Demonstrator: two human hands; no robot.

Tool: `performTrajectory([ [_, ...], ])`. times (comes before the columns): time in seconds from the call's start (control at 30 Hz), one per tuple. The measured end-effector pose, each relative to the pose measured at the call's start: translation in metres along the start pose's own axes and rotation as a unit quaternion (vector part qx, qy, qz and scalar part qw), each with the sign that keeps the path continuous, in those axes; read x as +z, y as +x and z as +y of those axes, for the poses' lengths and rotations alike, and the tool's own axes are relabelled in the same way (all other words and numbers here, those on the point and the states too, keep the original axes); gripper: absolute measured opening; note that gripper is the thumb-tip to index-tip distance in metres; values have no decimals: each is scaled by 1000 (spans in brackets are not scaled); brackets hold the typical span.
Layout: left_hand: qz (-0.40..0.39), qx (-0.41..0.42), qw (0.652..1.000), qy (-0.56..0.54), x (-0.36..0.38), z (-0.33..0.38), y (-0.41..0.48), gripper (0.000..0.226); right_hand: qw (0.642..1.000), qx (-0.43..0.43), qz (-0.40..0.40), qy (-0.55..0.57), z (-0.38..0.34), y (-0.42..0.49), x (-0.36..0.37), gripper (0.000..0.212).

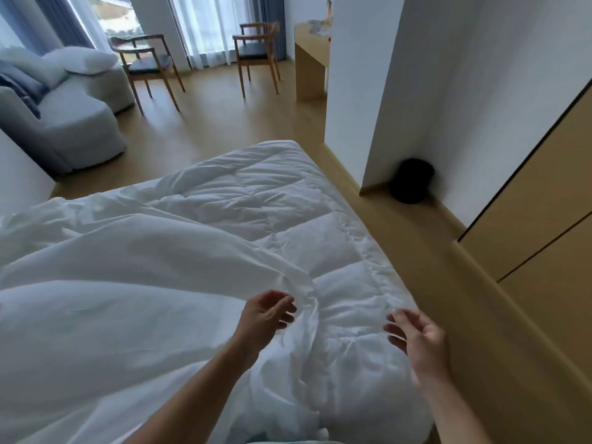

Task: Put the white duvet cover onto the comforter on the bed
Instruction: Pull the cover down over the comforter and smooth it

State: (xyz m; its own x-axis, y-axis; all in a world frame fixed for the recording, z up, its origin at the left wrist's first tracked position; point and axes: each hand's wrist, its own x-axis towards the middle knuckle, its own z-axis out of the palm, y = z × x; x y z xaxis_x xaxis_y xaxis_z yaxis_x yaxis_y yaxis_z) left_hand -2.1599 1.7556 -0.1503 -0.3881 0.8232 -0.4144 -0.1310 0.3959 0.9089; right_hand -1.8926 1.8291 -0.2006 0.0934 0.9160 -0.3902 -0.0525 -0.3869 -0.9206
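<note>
Evidently the duvet cover (128, 283) looked limp and light; my left hand (266, 317) and right hand (418, 339) hovered, fingers spread; I'd pinch its bunched edge.

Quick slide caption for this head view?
Left hand beside the duvet cover, right hand over the quilted comforter, both open.

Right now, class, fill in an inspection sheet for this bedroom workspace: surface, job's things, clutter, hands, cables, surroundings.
Surface: bed hidden under the bedding.
Job's things: quilted comforter spread out, its right part bare; duvet cover lies rumpled over its left part.
Clutter: nothing seen.
Hands: left hand and right hand both open, holding nothing, over the comforter by the cover's edge.
Cables: nothing seen.
Surroundings: black round container by the wall; wooden chair near the window; grey sofa; desk; wardrobe.
</note>
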Motion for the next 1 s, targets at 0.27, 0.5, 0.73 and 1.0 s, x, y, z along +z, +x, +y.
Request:
performTrajectory([
  [0.27,-55,119,991,17,201,32,-18,12,998,-67,12,15,-77,41,-159,5],
  [0.5,-91,110,989,24,324,38,-5,19,992,-101,41,61,-109,86,-260,12],
  [0.73,-77,77,994,12,410,52,58,27,996,-83,9,22,-134,178,-301,14],
  [1.0,-54,93,994,-18,534,115,195,22,994,-105,-18,10,-233,351,-324,18],
])
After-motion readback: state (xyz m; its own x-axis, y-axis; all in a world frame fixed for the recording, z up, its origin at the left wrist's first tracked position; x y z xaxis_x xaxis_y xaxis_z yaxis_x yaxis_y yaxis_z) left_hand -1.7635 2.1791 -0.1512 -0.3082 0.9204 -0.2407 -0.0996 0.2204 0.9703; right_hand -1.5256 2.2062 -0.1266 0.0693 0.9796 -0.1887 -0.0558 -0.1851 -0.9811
